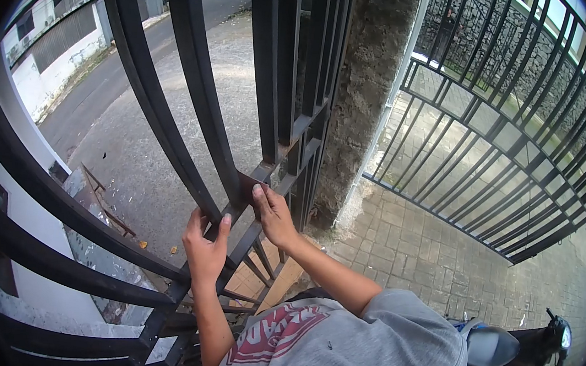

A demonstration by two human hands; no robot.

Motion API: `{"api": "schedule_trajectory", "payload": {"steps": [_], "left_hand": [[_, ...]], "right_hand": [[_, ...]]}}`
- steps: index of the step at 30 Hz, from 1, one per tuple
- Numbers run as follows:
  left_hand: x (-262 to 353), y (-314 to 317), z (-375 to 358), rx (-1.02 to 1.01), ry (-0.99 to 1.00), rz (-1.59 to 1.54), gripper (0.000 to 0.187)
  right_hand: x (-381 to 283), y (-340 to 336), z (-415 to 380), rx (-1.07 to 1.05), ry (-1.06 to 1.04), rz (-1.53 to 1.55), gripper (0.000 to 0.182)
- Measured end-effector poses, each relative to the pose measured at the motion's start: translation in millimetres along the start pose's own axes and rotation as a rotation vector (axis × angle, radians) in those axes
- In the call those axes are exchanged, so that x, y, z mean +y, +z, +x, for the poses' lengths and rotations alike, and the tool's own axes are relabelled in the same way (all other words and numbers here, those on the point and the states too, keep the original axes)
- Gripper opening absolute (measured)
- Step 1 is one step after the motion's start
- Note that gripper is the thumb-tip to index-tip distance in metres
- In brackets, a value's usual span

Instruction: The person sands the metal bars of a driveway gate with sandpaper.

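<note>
A black metal gate with upright bars stands right in front of me. My right hand pinches a small dark brown sheet, which looks like sandpaper, against the gate's crossbar beside an upright. Its thumb lies on top, and the fingers behind are partly hidden. Lower and to the left, my left hand grips the gate at the foot of an upright bar, thumb on the near side and fingers on the far side. Brownish marks show on the crossbar near the sheet.
Right of the gate rises a rough concrete pillar. Beyond it, a second barred gate stands over brick paving. A parked motorcycle is at the lower right. A road runs outside, past white walls.
</note>
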State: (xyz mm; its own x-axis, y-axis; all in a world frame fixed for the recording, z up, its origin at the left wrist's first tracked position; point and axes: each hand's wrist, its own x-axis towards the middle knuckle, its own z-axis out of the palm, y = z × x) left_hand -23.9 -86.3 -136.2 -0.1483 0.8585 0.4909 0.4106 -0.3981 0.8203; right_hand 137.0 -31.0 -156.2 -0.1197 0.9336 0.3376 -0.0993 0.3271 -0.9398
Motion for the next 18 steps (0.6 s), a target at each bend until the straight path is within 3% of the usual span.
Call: {"api": "schedule_trajectory", "payload": {"steps": [10, 13, 18], "left_hand": [[5, 3, 1, 0.028, 0.001, 0.135, 0.029], [7, 4, 1, 0.029, -0.007, 0.146, 0.026], [3, 4, 1, 0.029, 0.01, 0.156, 0.025]], "right_hand": [[0, 3, -6, 0.064, -0.111, 0.036, 0.046], [12, 0, -9, 0.081, -0.032, -0.04, 0.046], [3, 3, -17, 0.131, -0.095, -0.158, 0.04]]}}
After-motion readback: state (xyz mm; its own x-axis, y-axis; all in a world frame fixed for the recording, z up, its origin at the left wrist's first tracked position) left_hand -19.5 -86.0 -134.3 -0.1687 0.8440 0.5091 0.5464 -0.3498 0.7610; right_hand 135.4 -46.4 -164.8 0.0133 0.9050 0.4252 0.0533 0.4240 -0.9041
